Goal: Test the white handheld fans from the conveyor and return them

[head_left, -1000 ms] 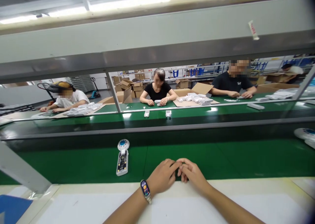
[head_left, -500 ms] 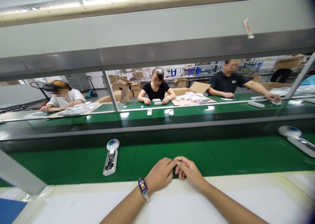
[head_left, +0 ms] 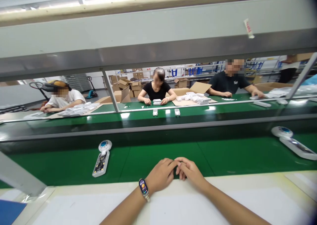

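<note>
My left hand [head_left: 159,175], with a fitness band [head_left: 143,186] on its wrist, rests at the near edge of the green belt [head_left: 158,149]. Its fingers are curled together, and no object shows in them. Against its fingertips lie the bent fingers of my right hand [head_left: 191,172], which holds no visible part either. To the left on the belt is a white device [head_left: 101,164] with an open casing, dark inner parts and a round head with a blue centre. A similar white device [head_left: 297,147] lies far right. Both are apart from my hands.
White sheets [head_left: 183,205] cover the near tabletop, with a blue panel [head_left: 11,211] at the left corner. A metal post [head_left: 22,172] stands left. Across a second belt [head_left: 131,117], several people work beside piles of white parts [head_left: 194,98]. A wide beam [head_left: 148,30] spans overhead.
Both white devices on the near belt have shifted left. Small white parts on the far belt have moved right. The far-right person's outstretched arm has drawn in. My hands stay put.
</note>
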A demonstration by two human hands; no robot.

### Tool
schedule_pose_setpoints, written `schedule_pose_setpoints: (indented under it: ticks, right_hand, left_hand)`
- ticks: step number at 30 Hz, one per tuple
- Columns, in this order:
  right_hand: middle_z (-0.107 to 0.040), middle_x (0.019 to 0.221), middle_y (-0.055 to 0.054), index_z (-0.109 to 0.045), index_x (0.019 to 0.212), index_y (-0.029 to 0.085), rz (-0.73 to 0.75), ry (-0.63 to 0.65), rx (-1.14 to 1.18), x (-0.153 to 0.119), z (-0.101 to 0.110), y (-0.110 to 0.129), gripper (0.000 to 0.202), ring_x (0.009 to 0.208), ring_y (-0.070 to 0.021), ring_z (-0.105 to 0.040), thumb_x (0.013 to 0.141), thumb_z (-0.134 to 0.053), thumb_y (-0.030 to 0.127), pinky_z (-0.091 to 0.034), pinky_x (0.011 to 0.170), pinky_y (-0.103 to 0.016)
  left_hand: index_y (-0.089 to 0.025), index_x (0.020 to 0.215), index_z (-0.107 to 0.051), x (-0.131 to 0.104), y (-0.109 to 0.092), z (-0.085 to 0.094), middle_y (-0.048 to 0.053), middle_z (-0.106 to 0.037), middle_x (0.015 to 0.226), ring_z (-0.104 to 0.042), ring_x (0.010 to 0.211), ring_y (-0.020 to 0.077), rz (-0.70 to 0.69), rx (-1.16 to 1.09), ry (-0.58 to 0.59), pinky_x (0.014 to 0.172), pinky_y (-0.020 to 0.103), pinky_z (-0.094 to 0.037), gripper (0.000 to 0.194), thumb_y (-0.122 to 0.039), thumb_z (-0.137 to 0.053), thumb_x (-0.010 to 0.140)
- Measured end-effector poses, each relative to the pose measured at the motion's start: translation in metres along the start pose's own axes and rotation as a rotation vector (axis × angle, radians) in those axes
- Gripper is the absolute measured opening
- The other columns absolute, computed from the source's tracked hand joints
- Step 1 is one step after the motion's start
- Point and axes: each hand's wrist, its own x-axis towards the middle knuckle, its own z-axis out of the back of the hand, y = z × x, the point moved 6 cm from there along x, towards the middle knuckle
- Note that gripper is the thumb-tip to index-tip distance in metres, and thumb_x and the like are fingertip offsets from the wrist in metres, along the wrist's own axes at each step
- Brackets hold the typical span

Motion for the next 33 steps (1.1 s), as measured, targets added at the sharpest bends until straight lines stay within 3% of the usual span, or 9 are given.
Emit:
schedule_pose_setpoints:
  ticks: [33]
  right_hand:
    - [-0.058, 0.059, 0.002, -0.053, 0.094, 0.015, -0.012, 0.000, -0.036, -0.0014, -0.0019, 0.0020, 0.036, 0.040, -0.0085, -0.048, 0.071, -0.053, 0.042, -0.036, 0.040, -0.022]
  left_hand:
    - [-0.020, 0.107, -0.049, 0.0001, 0.0000, 0.0018, 0.006, -0.058, 0.101, -0.051, 0.095, 0.0196, 0.005, 0.009, 0.000, 0.086, 0.035, -0.042, 0.030, -0.009, -0.041, 0.080]
